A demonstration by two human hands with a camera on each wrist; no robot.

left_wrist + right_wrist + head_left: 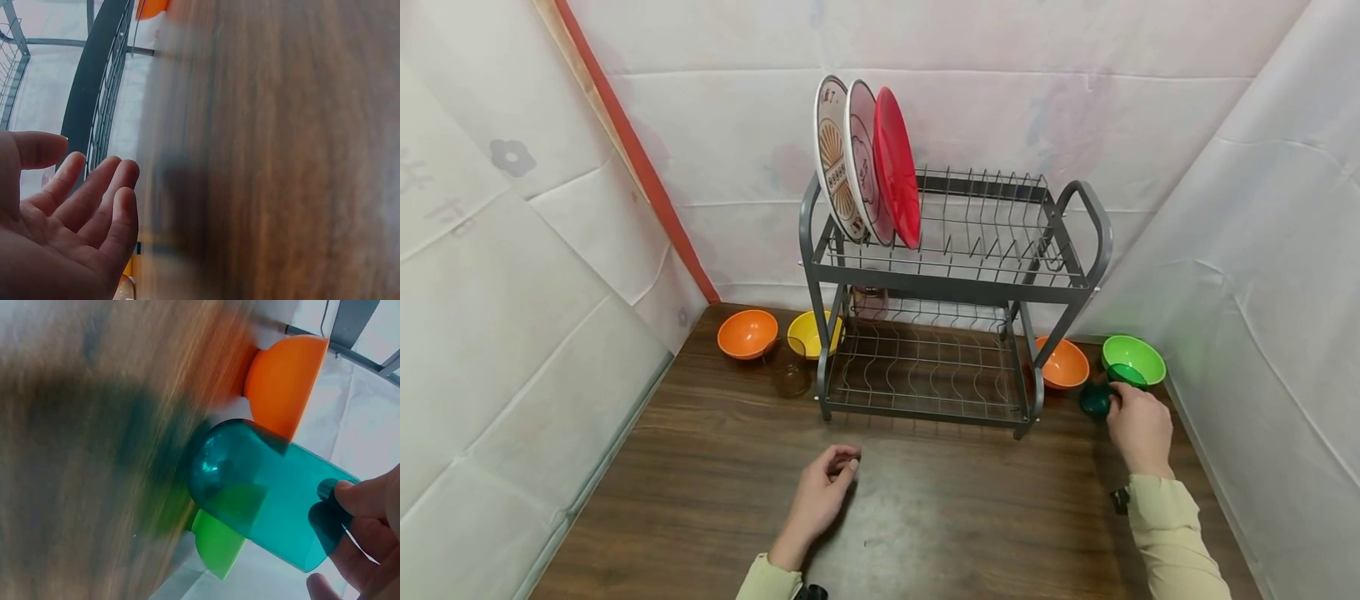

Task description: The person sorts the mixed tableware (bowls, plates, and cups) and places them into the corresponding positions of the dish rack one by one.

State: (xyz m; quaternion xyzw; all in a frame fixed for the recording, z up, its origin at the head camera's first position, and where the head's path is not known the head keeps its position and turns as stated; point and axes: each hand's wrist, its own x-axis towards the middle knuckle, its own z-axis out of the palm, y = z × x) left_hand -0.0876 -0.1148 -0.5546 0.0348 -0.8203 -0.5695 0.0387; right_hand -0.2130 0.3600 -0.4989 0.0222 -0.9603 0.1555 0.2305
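Nearest, along the bottom edge of the frame, come two pale yellow sleeves [1172, 529], one low at centre-left, the other at the lower right.

At the left of the frame, an orange bowl [747, 333] sits towards the back of the brown worktop [925, 508]. A see-through brown cup [790, 379] stands just in front and to the right of it, overlapping the edge of a yellow bowl [805, 332] from here. Below them, at lower centre-left, the left hand [820, 493] is over the worktop, its fingers loosely bent and thumb apart; this grip has hold of nothing.

The middle is taken up by a dark grey two-tier dish rack [940, 292]. Three plates stand on edge at the left of its upper tier: a brown-patterned plate [832, 158], a pinkish plate [862, 150] and a red plate [897, 167]. Something brownish and partly hidden shows behind the lower tier.

Right of the rack, a second orange bowl [1063, 365] peeks past the rack's leg. Just beside it, at the right of the frame, I see a see-through teal cup [1094, 402], tilted, its mouth overlapping the green bowl [1138, 354] behind. The right hand [1141, 429] has its grip closed on that cup, thumb and fingers pinching it by the rim. I can't tell whether its base touches the worktop.
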